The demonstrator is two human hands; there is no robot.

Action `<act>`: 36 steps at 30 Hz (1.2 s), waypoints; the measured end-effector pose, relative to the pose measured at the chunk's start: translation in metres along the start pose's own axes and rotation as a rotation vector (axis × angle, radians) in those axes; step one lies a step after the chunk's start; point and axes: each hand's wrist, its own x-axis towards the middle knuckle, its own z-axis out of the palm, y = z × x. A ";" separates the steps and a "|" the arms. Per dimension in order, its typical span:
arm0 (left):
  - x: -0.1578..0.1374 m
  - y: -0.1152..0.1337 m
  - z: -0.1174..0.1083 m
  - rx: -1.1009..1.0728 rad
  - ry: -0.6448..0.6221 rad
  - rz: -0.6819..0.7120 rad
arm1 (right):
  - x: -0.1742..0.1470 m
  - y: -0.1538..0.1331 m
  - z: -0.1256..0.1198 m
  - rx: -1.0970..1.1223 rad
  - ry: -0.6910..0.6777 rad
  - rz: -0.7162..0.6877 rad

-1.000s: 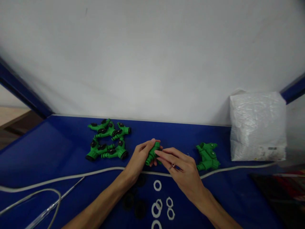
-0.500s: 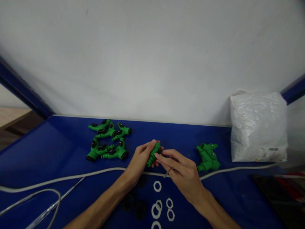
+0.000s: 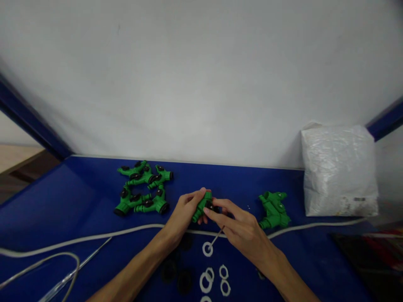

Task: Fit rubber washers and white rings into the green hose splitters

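Observation:
My left hand [image 3: 185, 209] is closed around a green hose splitter [image 3: 200, 209], held tilted over the table in front of me. A red-orange edge shows at its upper end. On its right side, the thumb and index finger of my right hand [image 3: 237, 220] pinch a black knob [image 3: 211, 205]. From under the curled fingers of that hand sticks a thin rod [image 3: 217, 237], pointing down and left. Its tip appears over a white ring [image 3: 207, 249] on the table; whether they touch I cannot tell.
Several green splitters with black knobs [image 3: 154, 203] lie at left. Green splitter bodies [image 3: 274, 209] lie at right, beside a plastic-wrapped package [image 3: 340, 172]. White rings [image 3: 205, 282] and dark rings [image 3: 184, 282] lie nearer me. A white cable [image 3: 126, 231] crosses the blue table [image 3: 220, 176].
My right thumb and fingers have shifted slightly, and the black knob now shows between them. The thin rod has swung further down, out over the white ring. My left hand still holds the splitter.

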 end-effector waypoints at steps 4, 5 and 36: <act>0.001 0.000 0.001 -0.021 0.014 0.005 | 0.000 -0.002 0.000 -0.023 -0.008 -0.009; 0.001 0.000 0.001 -0.025 0.014 0.009 | 0.000 -0.002 0.000 -0.008 -0.002 -0.005; -0.004 0.001 0.002 0.195 0.101 0.170 | 0.009 -0.011 0.005 0.572 -0.104 0.604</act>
